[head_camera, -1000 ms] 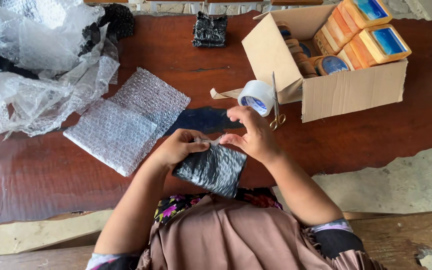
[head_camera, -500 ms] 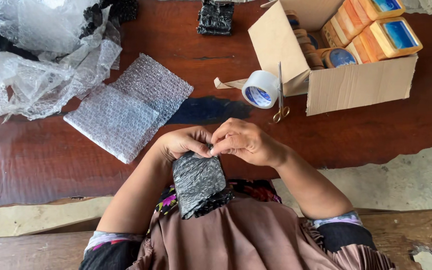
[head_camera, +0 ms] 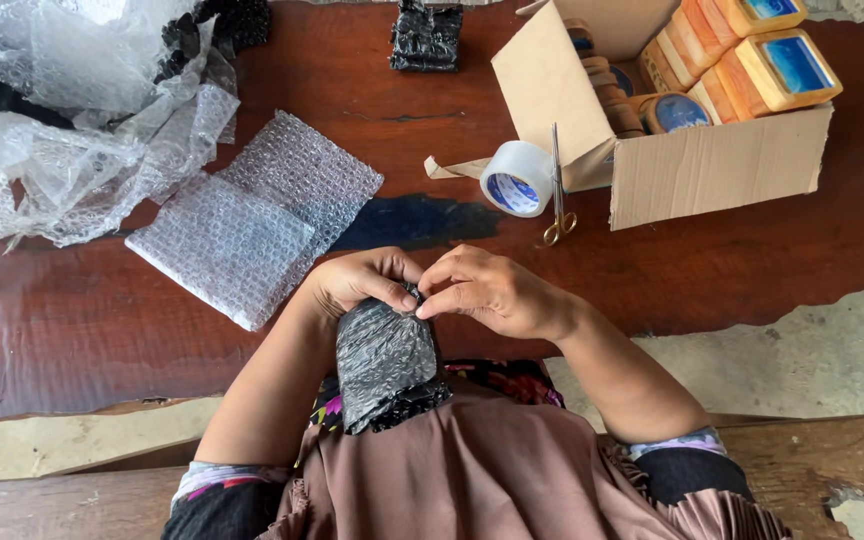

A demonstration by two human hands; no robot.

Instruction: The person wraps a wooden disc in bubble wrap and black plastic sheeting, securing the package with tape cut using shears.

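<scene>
Glossy black plastic wrap, crinkled and catching the light, covers the bundle pinched by the left hand and right hand at the edge of a dark reddish wooden table, its polished top smooth and faintly reflective. Left of the bundle lie clear bubble-wrap sheets, dimpled and shiny. Beyond it, a roll of glossy tape and metal scissors with gold-toned handles rest against a matt brown cardboard box.

open cardboard box, orange-blue packets inside
</scene>
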